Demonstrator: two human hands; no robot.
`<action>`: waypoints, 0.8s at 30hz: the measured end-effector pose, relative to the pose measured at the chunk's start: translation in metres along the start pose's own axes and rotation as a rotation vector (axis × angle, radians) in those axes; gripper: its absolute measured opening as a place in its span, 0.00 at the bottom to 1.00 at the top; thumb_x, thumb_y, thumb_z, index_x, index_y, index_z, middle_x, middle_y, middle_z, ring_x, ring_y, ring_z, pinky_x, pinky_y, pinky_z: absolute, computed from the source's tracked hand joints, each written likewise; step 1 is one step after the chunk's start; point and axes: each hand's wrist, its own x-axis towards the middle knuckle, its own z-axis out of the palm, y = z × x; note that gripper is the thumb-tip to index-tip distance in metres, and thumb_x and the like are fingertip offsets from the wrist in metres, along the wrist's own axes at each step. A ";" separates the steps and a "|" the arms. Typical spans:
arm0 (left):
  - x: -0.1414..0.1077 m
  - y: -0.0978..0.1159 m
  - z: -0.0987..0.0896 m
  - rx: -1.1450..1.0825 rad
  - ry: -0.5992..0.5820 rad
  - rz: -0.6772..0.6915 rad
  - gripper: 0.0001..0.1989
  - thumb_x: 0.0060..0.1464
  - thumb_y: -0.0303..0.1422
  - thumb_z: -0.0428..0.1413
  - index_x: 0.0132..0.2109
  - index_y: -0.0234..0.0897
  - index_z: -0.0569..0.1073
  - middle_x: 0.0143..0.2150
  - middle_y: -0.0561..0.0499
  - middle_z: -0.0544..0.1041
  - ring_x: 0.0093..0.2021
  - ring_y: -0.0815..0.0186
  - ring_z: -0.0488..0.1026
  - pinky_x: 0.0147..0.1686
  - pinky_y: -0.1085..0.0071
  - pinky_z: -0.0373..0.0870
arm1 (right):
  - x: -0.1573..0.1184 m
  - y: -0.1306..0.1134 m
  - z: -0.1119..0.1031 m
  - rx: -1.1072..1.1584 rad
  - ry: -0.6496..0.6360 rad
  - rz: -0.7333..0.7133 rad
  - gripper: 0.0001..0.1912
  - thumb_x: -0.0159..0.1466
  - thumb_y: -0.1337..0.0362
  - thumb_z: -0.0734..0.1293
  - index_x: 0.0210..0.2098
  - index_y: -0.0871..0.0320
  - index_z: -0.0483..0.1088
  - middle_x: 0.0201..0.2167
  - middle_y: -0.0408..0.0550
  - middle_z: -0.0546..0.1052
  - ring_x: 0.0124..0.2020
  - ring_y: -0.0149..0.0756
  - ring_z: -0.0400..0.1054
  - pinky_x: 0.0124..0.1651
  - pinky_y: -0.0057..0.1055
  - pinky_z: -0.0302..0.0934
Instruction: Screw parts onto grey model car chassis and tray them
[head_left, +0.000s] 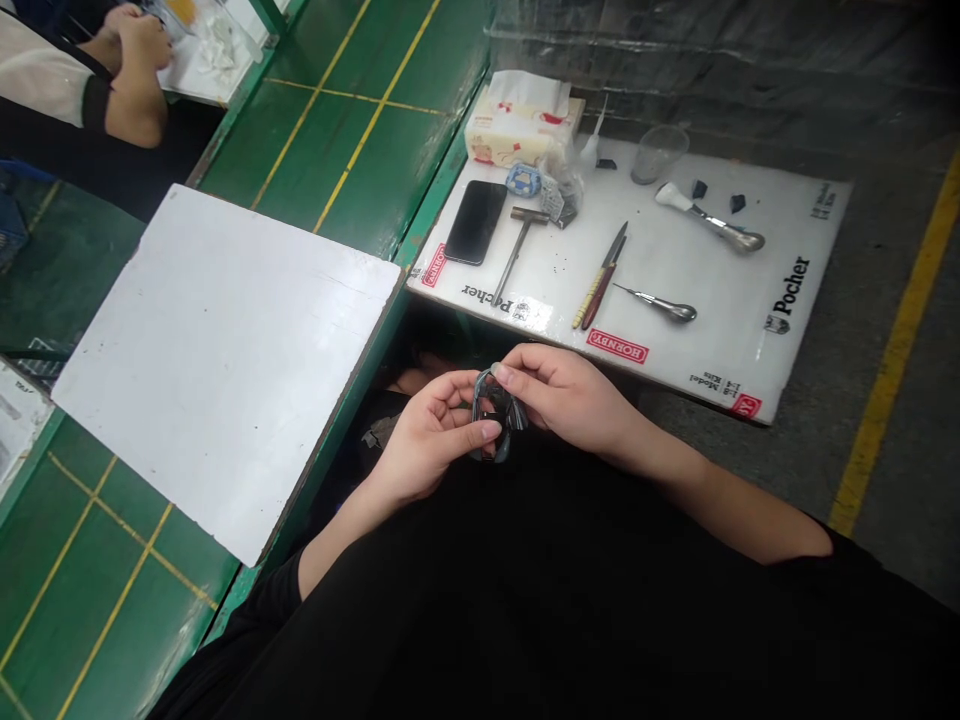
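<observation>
Close in front of my body, both hands hold a small dark grey part (496, 408) that looks like a hollow frame with openings. My left hand (435, 430) is closed on its left side, the thumb lying across the front. At its upper edge, my right hand (559, 390) pinches between thumb and fingertips. The fingers cover much of the part, so its exact kind cannot be made out. Just beyond, on the white printed board, lie a pair of tweezers (602, 277), a metal-handled pointed tool (660, 305) and a small T-shaped hammer (519, 246).
The printed board (720, 350) also carries a phone (476, 222), a tissue box (517, 125), a clear cup (660, 155), a white-tipped metal tool (709, 218) and small dark pieces (738, 203). A white panel (232, 370) lies left on the green bench. Another person's hands (139, 38) show upper left.
</observation>
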 end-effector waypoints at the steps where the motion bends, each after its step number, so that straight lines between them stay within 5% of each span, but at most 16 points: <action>1: 0.000 0.000 0.000 -0.014 -0.004 -0.008 0.31 0.57 0.30 0.88 0.63 0.38 0.87 0.50 0.51 0.89 0.35 0.67 0.89 0.38 0.72 0.90 | 0.000 0.000 0.000 0.035 -0.010 0.019 0.29 0.76 0.33 0.82 0.40 0.52 0.83 0.26 0.40 0.77 0.24 0.34 0.63 0.26 0.32 0.56; 5: 0.000 0.005 -0.001 -0.069 -0.009 -0.050 0.31 0.58 0.32 0.88 0.63 0.38 0.87 0.48 0.51 0.89 0.32 0.68 0.87 0.34 0.72 0.90 | 0.001 0.000 -0.001 0.128 -0.030 0.016 0.31 0.74 0.31 0.84 0.41 0.53 0.83 0.27 0.39 0.76 0.25 0.33 0.62 0.26 0.31 0.56; 9: 0.000 0.012 -0.003 -0.146 -0.015 -0.077 0.28 0.62 0.36 0.86 0.63 0.38 0.86 0.43 0.53 0.87 0.30 0.68 0.84 0.32 0.70 0.90 | 0.003 0.008 -0.004 0.149 -0.060 -0.047 0.31 0.69 0.35 0.90 0.51 0.53 0.86 0.37 0.43 0.84 0.31 0.34 0.69 0.33 0.32 0.67; 16: -0.002 0.017 -0.002 -0.205 -0.063 -0.112 0.29 0.63 0.38 0.86 0.65 0.37 0.87 0.41 0.53 0.86 0.28 0.69 0.83 0.31 0.73 0.89 | 0.002 0.013 -0.001 0.073 -0.011 -0.164 0.28 0.69 0.40 0.91 0.53 0.51 0.86 0.40 0.45 0.86 0.38 0.39 0.78 0.42 0.36 0.77; 24: -0.009 0.010 -0.002 0.034 -0.045 0.094 0.28 0.63 0.29 0.85 0.66 0.41 0.88 0.51 0.50 0.90 0.38 0.65 0.90 0.39 0.71 0.92 | -0.003 0.003 -0.002 0.285 -0.074 0.000 0.27 0.69 0.44 0.92 0.49 0.55 0.83 0.31 0.38 0.81 0.26 0.31 0.70 0.26 0.27 0.64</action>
